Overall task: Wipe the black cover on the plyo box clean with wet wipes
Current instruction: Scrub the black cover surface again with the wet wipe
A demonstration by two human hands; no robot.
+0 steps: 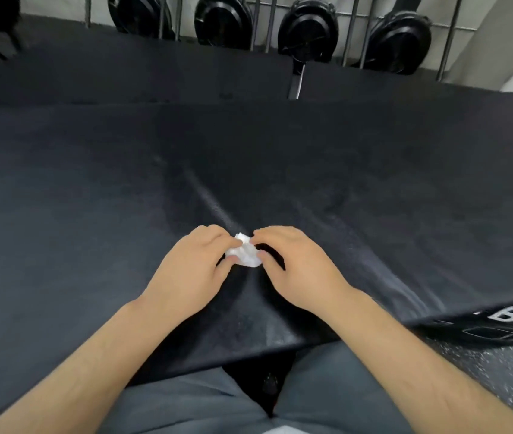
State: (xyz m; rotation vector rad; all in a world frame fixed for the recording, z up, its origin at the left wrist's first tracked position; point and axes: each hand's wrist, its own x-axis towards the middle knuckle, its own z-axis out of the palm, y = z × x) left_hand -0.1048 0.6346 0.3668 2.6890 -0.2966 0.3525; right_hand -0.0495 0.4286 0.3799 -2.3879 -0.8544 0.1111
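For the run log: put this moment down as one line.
left hand: pinches crumpled wet wipe | right hand: pinches same wipe | black cover: under both hands

Dim, even overhead light – soft sheen streaks on the black cover (280,170), faint shadows under hands. Overall soft focus, wide-angle bending at edges.

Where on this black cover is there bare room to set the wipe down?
The black cover lies bare left of the left hand, right of the right hand, and ahead to its far edge toward the rack. Crowded only mid-front, where both hands pinch the wipe.
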